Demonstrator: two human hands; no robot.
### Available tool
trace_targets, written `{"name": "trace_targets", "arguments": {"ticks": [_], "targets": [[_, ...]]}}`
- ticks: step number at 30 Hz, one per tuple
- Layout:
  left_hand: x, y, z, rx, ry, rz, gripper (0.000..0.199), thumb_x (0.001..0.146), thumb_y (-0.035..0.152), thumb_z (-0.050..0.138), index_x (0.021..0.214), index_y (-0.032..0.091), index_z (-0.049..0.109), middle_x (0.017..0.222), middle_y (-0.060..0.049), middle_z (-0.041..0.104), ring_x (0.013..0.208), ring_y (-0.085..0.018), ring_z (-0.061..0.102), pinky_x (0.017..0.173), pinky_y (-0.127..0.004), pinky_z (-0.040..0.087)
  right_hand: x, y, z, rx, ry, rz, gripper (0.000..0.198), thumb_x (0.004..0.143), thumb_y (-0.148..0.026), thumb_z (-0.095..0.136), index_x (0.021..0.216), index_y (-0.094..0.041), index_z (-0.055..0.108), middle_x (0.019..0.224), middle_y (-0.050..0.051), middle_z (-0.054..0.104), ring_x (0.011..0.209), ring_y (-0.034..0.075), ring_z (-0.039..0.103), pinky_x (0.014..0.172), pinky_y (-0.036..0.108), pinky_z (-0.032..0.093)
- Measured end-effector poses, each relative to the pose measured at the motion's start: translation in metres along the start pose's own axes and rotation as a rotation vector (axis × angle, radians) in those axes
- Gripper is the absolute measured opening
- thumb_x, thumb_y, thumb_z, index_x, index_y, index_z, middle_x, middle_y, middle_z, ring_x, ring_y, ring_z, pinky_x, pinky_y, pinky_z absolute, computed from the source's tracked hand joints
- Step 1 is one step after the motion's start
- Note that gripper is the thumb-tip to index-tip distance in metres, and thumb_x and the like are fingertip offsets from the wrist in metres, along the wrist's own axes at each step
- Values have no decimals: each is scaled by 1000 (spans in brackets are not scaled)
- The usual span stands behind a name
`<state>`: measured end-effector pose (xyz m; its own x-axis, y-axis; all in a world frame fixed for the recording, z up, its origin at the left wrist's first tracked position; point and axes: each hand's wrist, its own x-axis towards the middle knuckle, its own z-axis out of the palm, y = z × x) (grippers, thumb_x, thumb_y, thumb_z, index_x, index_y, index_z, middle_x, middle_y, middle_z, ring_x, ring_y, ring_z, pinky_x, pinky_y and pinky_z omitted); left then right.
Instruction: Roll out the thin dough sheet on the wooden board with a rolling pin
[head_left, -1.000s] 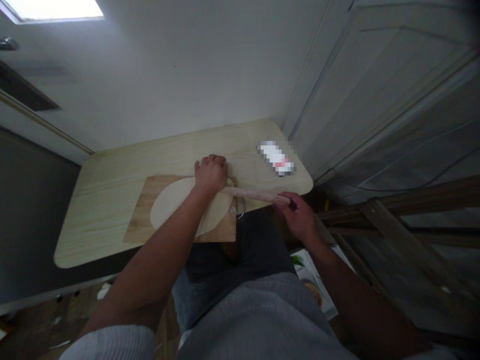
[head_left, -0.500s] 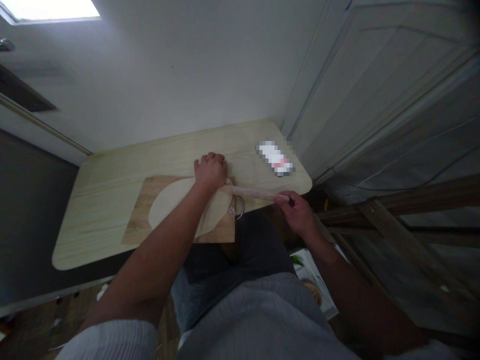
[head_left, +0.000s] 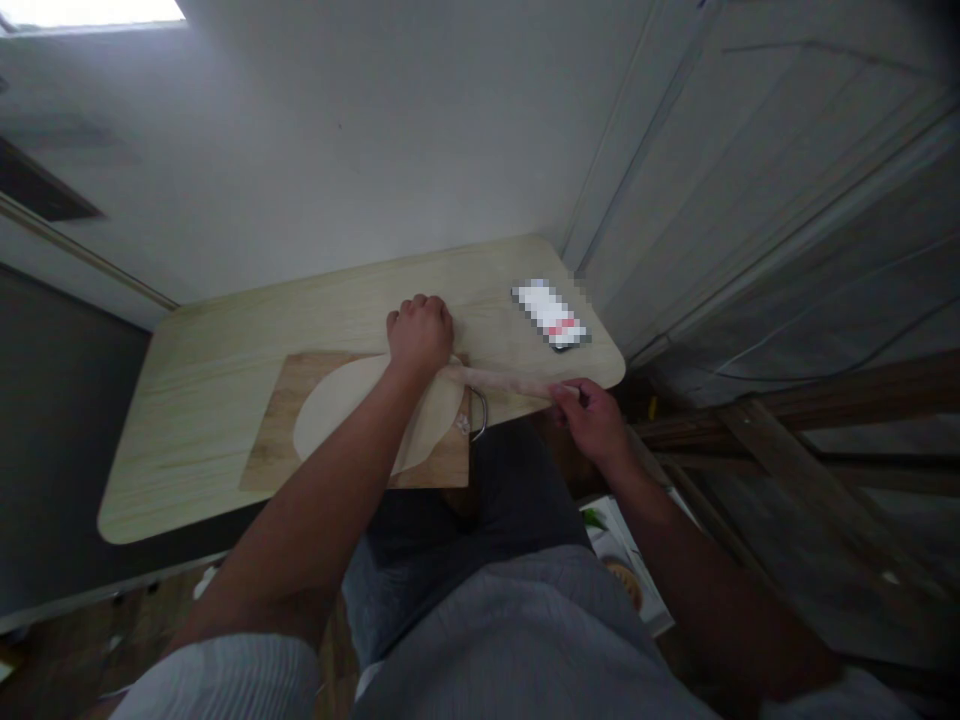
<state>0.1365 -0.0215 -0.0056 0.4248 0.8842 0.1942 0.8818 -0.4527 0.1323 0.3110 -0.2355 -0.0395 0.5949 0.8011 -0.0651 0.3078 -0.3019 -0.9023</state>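
A rolling pin (head_left: 510,381) lies slanted across the right edge of a wide, thin sheet of dough (head_left: 341,410). The dough is spread on a wooden cutting board (head_left: 266,455) with a metal handle (head_left: 481,415) at its right. My left hand (head_left: 421,335) is closed, knuckles up, over the pin's left end at the dough's far edge; its palm and that end are hidden. Beyond the board, my right hand (head_left: 592,415) grips the pin's right end between thumb and fingers. My left forearm covers part of the dough.
The board rests on a pale wood-grain table (head_left: 202,370) against a white wall. A phone (head_left: 551,314), its screen blurred out, lies near the right corner. Wooden beams (head_left: 772,430) stand to the right. Below my right arm is a white tray or box (head_left: 660,622) with a round brown item.
My left hand has shifted very slightly, still over the pin's left end. My right hand keeps its hold on the other end. The view has tilted a little.
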Motion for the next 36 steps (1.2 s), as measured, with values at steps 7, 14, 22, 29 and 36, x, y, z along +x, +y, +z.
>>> {"name": "trace_targets", "arguments": {"ticks": [7,14,22,29,36], "targets": [[7,5,-1,23,30,-17,39,101,30,28,111,20,65,115,-15,67,112,-29,58,92,-43,42,3,-2,3,50,7,39,48,82,-66,64,87,-18,67,54,-1,62,46,15,59,49,26,45],[12,6,-1,24,58,-13,37,99,28,29,110,19,64,114,-14,67,111,-29,58,90,-43,43,10,-1,2,-2,-21,45,50,84,-68,60,82,-19,67,47,-3,58,42,14,56,45,24,40],[18,10,-1,10,28,-21,38,100,28,28,113,18,62,118,-16,65,113,-30,57,91,-44,42,13,-1,3,-77,-5,29,52,86,-70,55,71,-21,63,43,-2,57,41,15,56,46,25,40],[23,11,1,-3,16,-10,40,99,26,26,116,18,62,120,-18,64,116,-32,55,93,-47,41,17,-7,2,-125,-12,30,52,88,-70,53,69,-23,62,41,-2,57,41,16,57,48,26,42],[27,12,3,32,21,-3,39,99,26,28,117,18,61,120,-17,65,115,-31,56,93,-46,42,19,-8,1,-173,-4,22,54,90,-69,51,63,-23,58,41,-1,57,41,16,57,49,27,41]]}}
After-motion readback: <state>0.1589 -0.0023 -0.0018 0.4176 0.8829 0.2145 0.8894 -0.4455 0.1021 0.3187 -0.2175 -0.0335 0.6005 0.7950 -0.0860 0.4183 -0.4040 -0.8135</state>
